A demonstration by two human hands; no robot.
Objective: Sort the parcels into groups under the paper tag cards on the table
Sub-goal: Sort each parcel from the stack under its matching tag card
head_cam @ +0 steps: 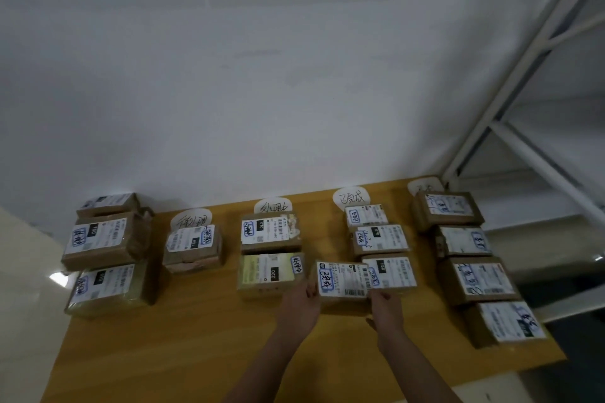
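Both hands, left (299, 299) and right (386, 304), clamp the parcel (343, 285) by its side edges: stiff, light-looking box, side grip suits it.

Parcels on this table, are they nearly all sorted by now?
Nearly. Five columns of parcels already lie on the table, most under visible paper tag cards. In hand: both the left hand and right hand hold one last parcel, beside the fourth column. No loose, unsorted parcels show elsewhere.
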